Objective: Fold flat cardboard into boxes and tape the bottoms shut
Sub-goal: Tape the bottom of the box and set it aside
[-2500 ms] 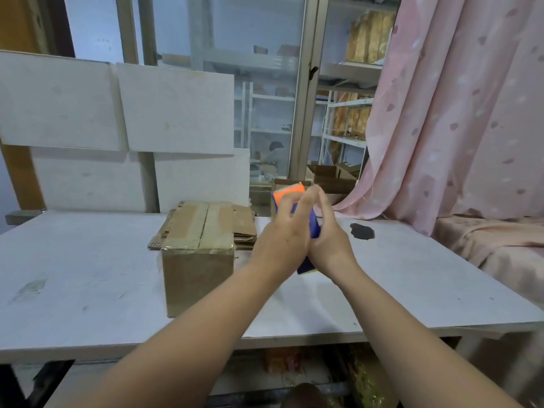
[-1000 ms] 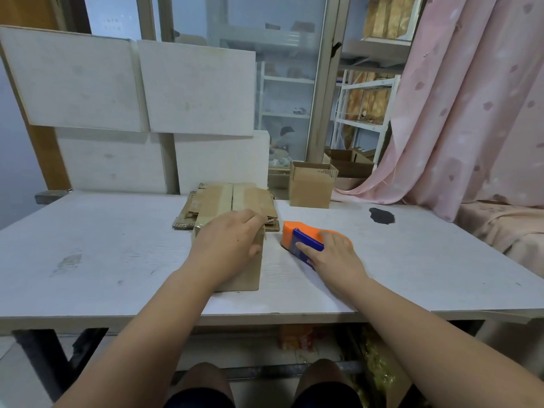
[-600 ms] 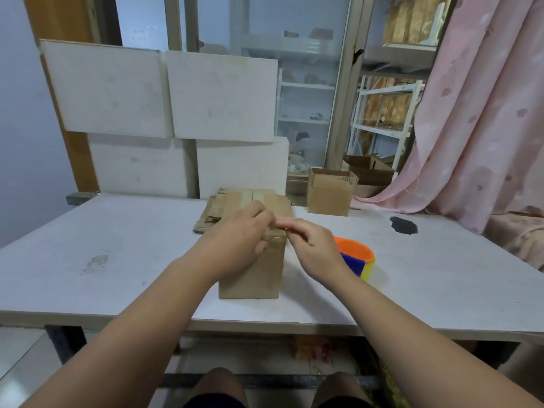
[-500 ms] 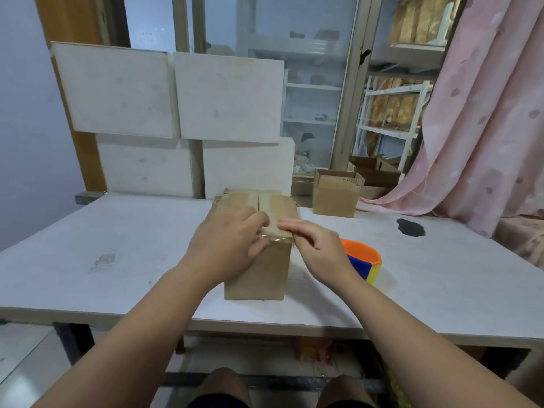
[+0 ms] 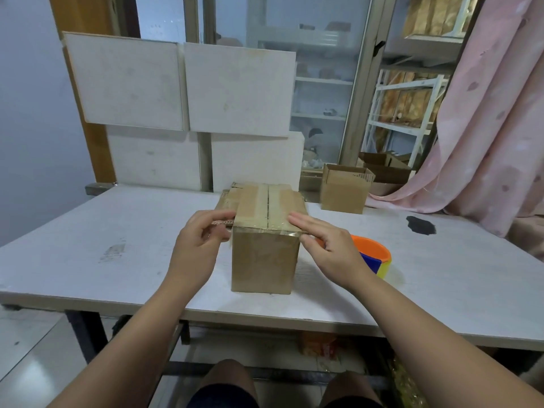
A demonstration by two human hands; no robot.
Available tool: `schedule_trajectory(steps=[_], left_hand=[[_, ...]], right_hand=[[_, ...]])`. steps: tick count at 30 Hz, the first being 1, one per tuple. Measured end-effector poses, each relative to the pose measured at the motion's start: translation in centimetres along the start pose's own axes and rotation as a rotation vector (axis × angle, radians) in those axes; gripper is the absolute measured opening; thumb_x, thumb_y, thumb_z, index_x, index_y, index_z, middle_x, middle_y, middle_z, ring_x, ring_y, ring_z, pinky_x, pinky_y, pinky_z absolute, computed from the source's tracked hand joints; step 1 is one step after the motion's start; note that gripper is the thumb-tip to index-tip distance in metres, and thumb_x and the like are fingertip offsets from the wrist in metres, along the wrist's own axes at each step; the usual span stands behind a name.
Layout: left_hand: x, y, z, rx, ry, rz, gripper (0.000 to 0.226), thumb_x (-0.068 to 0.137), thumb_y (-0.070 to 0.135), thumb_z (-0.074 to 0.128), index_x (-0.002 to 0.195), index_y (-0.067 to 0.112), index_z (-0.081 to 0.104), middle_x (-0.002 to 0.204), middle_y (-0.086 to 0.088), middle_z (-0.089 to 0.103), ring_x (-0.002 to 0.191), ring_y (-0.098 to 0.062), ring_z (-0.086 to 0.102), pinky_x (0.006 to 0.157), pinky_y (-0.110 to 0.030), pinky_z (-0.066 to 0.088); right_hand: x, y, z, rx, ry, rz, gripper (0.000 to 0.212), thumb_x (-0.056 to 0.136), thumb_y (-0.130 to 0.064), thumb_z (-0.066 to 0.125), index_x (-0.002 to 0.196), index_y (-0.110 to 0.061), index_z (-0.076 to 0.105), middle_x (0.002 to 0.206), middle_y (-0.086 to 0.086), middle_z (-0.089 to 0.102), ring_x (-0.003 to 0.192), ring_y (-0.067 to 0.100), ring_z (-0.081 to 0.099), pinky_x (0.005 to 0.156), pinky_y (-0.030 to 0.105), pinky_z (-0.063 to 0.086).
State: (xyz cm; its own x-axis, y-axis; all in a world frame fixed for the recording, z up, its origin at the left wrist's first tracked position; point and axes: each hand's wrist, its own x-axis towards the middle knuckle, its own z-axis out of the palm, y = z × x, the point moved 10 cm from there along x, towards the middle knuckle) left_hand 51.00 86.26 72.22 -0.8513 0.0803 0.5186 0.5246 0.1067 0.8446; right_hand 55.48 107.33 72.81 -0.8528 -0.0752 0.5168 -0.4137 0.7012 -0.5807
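Currently smoothing tape over bottom seam; box upside-down, mid-table. My left hand pinches box's left edge, fingers curled. Right hand flat, fingers straight, pressing tape. Next, judged: rub tape ends down sides, firmly.

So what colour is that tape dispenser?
The tape dispenser is orange, blue and yellow; head view.

A storeroom — metal shelving stacked with packed goods, cardboard boxes, a worn worktable.
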Motion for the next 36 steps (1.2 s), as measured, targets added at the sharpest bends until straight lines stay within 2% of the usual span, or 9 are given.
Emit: schedule_trajectory(steps=[3,10,14,17,19,22,26,31,36], left_hand=[[0.5,-0.2,0.6,0.096,-0.150,0.032,0.042,0.092,-0.003,0.053,0.098,0.036,0.066,0.107,0.010,0.061,0.079,-0.005,0.061,0.080,-0.013,0.047],[1.3,0.5,1.1,0.191,-0.242,0.167,0.038,0.085,-0.004,0.063,0.095,0.033,0.063,0.112,0.008,0.056,0.072,-0.006,0.059,0.075,-0.014,0.047],[1.2,0.4,2.1,0.242,-0.277,0.225,0.047,0.088,0.002,0.058,0.111,0.042,0.049,0.113,0.011,0.056,0.077,-0.012,0.055,0.069,-0.018,0.047],[1.0,-0.2,2.8,0.299,-0.295,0.277,0.017,0.085,0.033,0.046,0.098,0.045,0.045,0.123,0.027,0.052,0.078,-0.012,0.053,0.068,-0.015,0.042],[0.9,-0.7,2.9,0.324,-0.289,0.309,0.016,0.083,0.042,0.039,0.097,0.037,0.044,0.125,0.035,0.049,0.078,-0.013,0.052,0.069,-0.012,0.040],[1.1,-1.1,2.9,0.315,-0.277,0.332,0.019,0.086,0.047,0.040,0.101,0.038,0.043,0.128,0.033,0.046,0.070,-0.018,0.049,0.067,-0.013,0.040],[1.6,-0.9,2.9,0.336,-0.289,0.329,0.028,0.084,0.049,0.040,0.112,0.046,0.044,0.116,0.033,0.049,0.071,-0.005,0.049,0.065,-0.012,0.039],[2.2,-0.5,3.0,0.309,-0.346,0.334,0.035,0.083,0.047,0.045,0.118,0.047,0.049,0.118,0.036,0.048,0.099,0.000,0.051,0.066,-0.014,0.040],[2.3,-1.0,2.9,0.283,-0.290,0.307,0.033,0.081,0.051,0.046,0.114,0.045,0.051,0.116,0.039,0.049,0.109,-0.002,0.050,0.071,-0.010,0.036]], right_hand=[[0.0,-0.4,-0.4,-0.024,-0.014,0.000,0.040,0.095,-0.006,0.053,0.128,-0.027,0.060,0.124,-0.032,0.044,0.075,-0.025,0.047,0.080,0.000,0.032],[0.2,-0.1,-0.7,0.061,0.032,0.038,0.037,0.088,-0.005,0.063,0.116,-0.027,0.068,0.125,-0.022,0.055,0.064,-0.020,0.050,0.070,0.005,0.037],[0.3,0.6,-0.3,0.210,0.038,0.063,0.039,0.087,-0.005,0.064,0.108,-0.037,0.066,0.120,-0.027,0.058,0.076,-0.018,0.052,0.074,0.008,0.039],[0.4,1.5,0.4,0.299,0.036,0.087,0.036,0.087,-0.011,0.064,0.105,-0.042,0.066,0.120,-0.034,0.058,0.118,-0.006,0.052,0.096,0.022,0.043],[0.4,1.5,1.1,0.302,0.022,0.080,0.031,0.086,-0.022,0.063,0.102,-0.048,0.063,0.125,-0.036,0.054,0.130,0.000,0.044,0.107,0.034,0.041],[0.4,1.4,2.0,0.259,0.014,0.070,0.028,0.089,-0.031,0.058,0.100,-0.056,0.055,0.128,-0.044,0.045,0.134,0.000,0.039,0.109,0.039,0.038],[0.5,1.4,1.9,0.213,0.053,0.042,0.022,0.084,-0.046,0.053,0.102,-0.058,0.051,0.130,-0.039,0.046,0.120,-0.005,0.046,0.093,0.025,0.040],[0.6,1.9,2.1,0.205,0.083,0.027,0.022,0.088,-0.033,0.056,0.106,-0.045,0.051,0.129,-0.037,0.047,0.129,-0.006,0.040,0.098,0.021,0.037],[0.7,1.9,2.2,0.206,0.121,0.018,0.022,0.086,-0.031,0.058,0.104,-0.042,0.051,0.125,-0.039,0.047,0.126,-0.007,0.042,0.096,0.020,0.037]])
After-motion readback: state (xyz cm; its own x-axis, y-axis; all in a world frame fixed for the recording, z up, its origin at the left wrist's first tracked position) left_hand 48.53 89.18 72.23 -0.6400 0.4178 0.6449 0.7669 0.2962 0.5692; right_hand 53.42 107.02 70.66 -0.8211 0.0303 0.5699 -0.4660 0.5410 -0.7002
